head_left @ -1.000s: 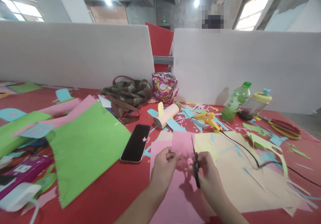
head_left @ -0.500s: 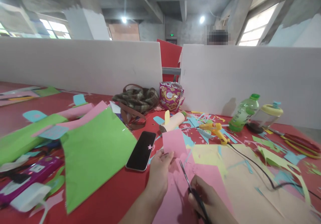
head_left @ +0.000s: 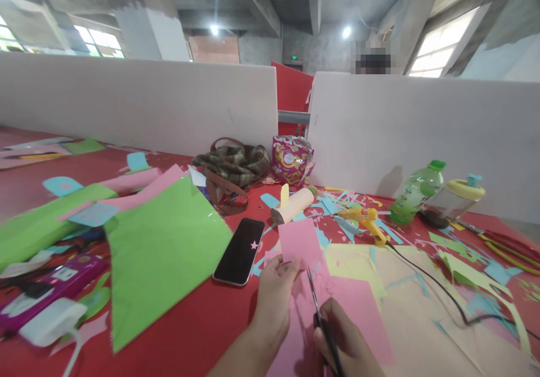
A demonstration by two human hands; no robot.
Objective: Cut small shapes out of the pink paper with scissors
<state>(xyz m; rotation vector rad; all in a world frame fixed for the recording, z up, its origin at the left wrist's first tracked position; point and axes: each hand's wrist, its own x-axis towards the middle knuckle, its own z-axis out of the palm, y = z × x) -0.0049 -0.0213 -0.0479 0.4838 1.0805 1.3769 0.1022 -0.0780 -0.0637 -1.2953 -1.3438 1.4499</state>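
Note:
My left hand [head_left: 276,287] pinches a small pink paper piece [head_left: 300,241] by its lower edge and holds it above the table. Closed round black-handled scissors [head_left: 324,326], my right hand [head_left: 343,332] keeps the blades pointing up toward that lower edge. Whether the blades touch the paper, I cannot tell. Beneath both hands lies a larger pink sheet [head_left: 358,321]. A black phone [head_left: 240,251] with a small pink star [head_left: 254,245] on its screen rests to the left of my left hand.
A yellow glue gun [head_left: 365,220], its black cord trailing right, lies near a green-capped bottle [head_left: 417,192] and a yellow-lidded jar [head_left: 453,202]. Green sheet [head_left: 164,264], paper roll [head_left: 293,205], plaid bag [head_left: 234,163] and snack packet [head_left: 292,160] occupy the red table. Scraps lie around; white panels [head_left: 422,132] stand behind.
The view has shifted slightly, so most things sit a little further right. Both hands keep their grips on the pink paper and the scissors, with only slight movement.

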